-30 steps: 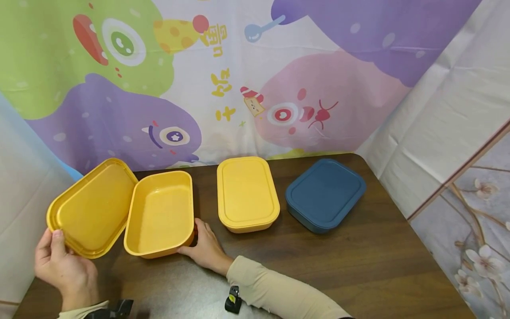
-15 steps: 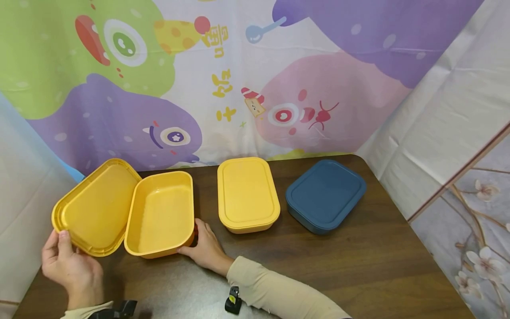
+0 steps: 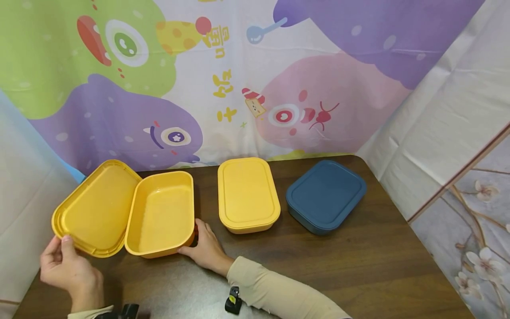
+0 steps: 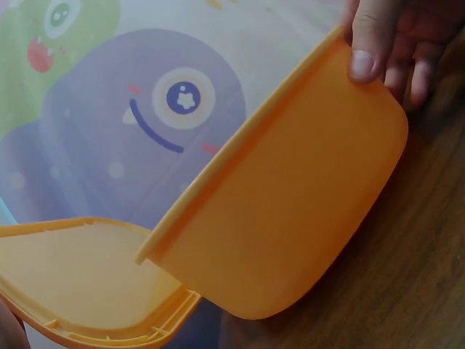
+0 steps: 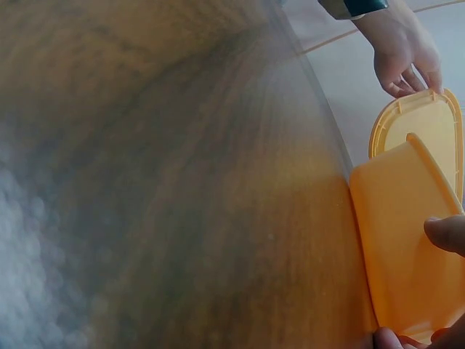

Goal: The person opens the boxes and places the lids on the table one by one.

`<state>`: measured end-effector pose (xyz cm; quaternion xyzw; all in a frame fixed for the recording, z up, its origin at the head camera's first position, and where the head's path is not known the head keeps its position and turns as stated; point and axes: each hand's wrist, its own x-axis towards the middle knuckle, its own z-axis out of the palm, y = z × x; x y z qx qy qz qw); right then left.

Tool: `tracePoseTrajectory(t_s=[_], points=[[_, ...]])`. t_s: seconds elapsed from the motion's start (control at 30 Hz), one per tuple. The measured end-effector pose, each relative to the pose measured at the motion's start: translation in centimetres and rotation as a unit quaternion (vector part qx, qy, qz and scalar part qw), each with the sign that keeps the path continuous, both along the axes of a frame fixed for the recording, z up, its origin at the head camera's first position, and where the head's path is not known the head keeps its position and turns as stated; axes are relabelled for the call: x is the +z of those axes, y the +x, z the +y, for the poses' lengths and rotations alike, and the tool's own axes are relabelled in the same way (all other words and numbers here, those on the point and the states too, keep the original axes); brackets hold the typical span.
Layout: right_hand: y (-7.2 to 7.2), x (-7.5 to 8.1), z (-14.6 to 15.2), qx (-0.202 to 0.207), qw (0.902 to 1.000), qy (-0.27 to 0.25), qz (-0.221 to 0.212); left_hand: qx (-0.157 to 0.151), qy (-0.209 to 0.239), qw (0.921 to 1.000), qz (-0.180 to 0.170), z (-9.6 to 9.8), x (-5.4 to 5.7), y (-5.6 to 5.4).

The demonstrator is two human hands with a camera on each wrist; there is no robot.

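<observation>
In the head view, my left hand [image 3: 71, 270] pinches the near left edge of a yellow lid [image 3: 97, 208] between thumb and fingers. The lid is tilted up, with its ribbed underside showing and its right edge beside an uncovered yellow food container [image 3: 165, 217]. That container holds nothing and sits on the table. My right hand [image 3: 208, 248] grips its near right corner, thumb on the front wall and fingers round the side. The left wrist view shows the container's wall [image 4: 283, 203] from the side, with the right thumb [image 4: 363, 62] against it.
A lidded yellow container [image 3: 249, 192] stands right of the uncovered one, and a lidded dark blue container [image 3: 326, 195] lies angled farther right. The dark wooden table [image 3: 358, 270] ends at a cartoon-printed cloth [image 3: 223, 133]. A small black device [image 3: 233, 301] shows near the right sleeve.
The lid and my left hand have shifted slightly right, toward the uncovered container. My right hand and the container stay in place.
</observation>
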<state>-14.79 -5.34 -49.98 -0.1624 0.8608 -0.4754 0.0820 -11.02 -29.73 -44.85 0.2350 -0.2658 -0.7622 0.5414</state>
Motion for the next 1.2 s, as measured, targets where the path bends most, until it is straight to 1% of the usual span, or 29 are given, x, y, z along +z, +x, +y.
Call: tracePoseTrajectory(t_s=[0.27,0.47,0.7,0.9,0.97,1.07,1.1,1.2], points=[[-0.1,-0.1,0.0,-0.002,1.0,-0.001,-0.003,-0.008,0.003,0.9987,-0.05,-0.2,-0.2,0.7],[0.0,-0.1,0.0,-0.002,1.0,-0.001,-0.002,-0.007,0.003,0.9982,-0.06,-0.4,-0.6,1.0],[0.0,0.0,-0.1,0.0,1.0,-0.004,-0.002,-0.01,0.005,0.9955,-0.094,-0.5,-1.0,1.3],[0.1,0.1,-0.1,-0.005,1.0,-0.004,0.007,-0.01,-0.002,0.9946,-0.103,-0.7,-1.4,1.5],[0.1,0.1,-0.1,-0.008,0.9999,-0.003,0.009,-0.01,0.001,0.9946,-0.103,-0.8,-1.5,1.5],[0.2,0.2,-0.2,-0.009,0.9999,-0.009,0.008,-0.013,0.009,0.9936,-0.112,-1.0,-1.5,1.7],[0.2,0.3,-0.2,-0.008,0.9999,-0.012,0.009,-0.016,0.012,0.993,-0.117,-1.0,-1.5,1.7],[0.3,0.4,-0.2,-0.006,0.9996,-0.027,0.009,-0.025,0.016,0.9888,-0.146,-1.2,-1.5,1.9]])
